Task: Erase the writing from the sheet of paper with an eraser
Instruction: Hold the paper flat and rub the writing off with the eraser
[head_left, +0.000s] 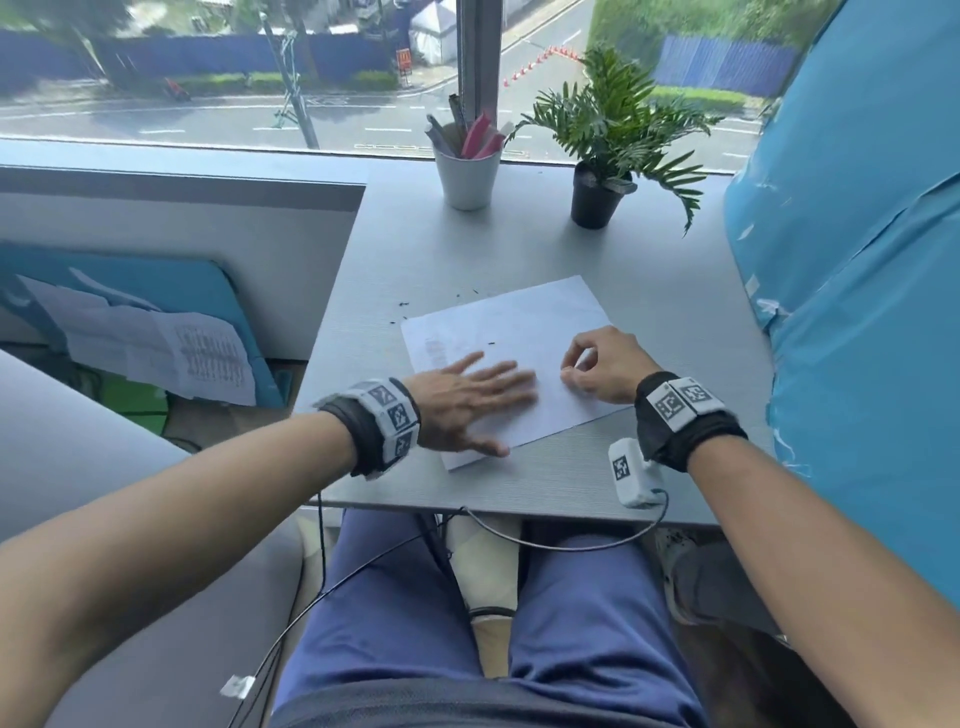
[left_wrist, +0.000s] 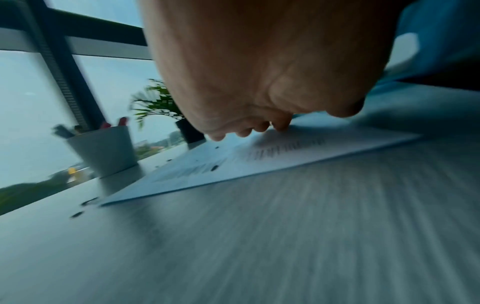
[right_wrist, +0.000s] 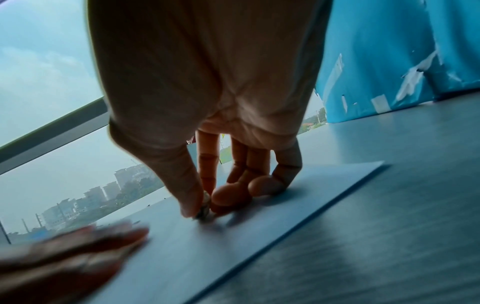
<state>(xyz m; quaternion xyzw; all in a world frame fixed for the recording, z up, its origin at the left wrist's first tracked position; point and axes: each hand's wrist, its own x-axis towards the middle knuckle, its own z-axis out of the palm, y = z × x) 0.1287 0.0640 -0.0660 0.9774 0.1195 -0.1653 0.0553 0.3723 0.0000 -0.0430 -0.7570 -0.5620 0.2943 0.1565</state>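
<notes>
A white sheet of paper (head_left: 514, 332) lies askew on the grey table (head_left: 415, 249), with faint pencil writing (head_left: 436, 351) near its left edge. My left hand (head_left: 467, 402) lies flat on the sheet's near left part, fingers straight and spread. My right hand (head_left: 597, 371) rests on the sheet's right part and pinches a small worn eraser (right_wrist: 203, 207) between thumb and index finger, its tip on the paper. The right wrist view shows the other fingers curled on the sheet (right_wrist: 233, 236). The left wrist view is blurred; its hand (left_wrist: 257, 127) touches the paper (left_wrist: 259, 162).
A white cup (head_left: 466, 174) of pens and a potted plant (head_left: 597, 192) stand at the table's far edge by the window. Dark eraser crumbs (head_left: 402, 304) lie beyond the sheet. A blue wrapped bulk (head_left: 857, 260) borders the table's right side. Papers (head_left: 171, 358) lie lower left.
</notes>
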